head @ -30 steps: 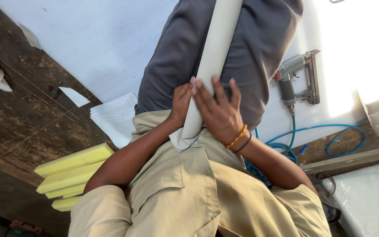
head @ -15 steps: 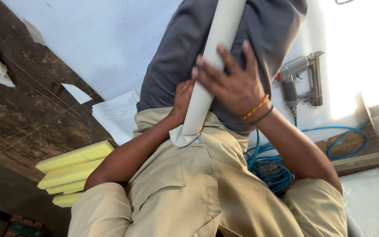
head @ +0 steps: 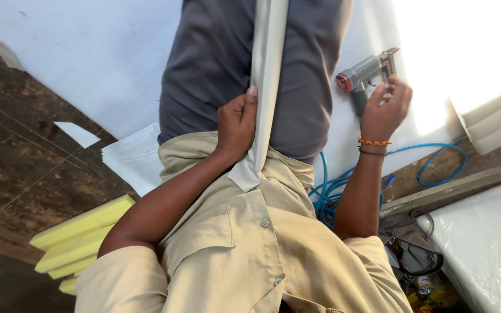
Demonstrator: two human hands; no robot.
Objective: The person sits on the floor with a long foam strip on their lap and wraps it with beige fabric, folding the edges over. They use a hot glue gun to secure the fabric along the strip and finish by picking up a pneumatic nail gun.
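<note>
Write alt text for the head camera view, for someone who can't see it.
Seen from above, the left hand grips a long pale padded strip against the lap, while the right hand touches a grey staple gun with a blue air hose.

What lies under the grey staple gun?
The staple gun lies on a white sheet; the right hand touches it. What lies beneath the sheet is covered.

Your white work surface (head: 105,52) carries the grey staple gun (head: 362,74), with stacked white sheets (head: 134,159) at its near edge.
</note>
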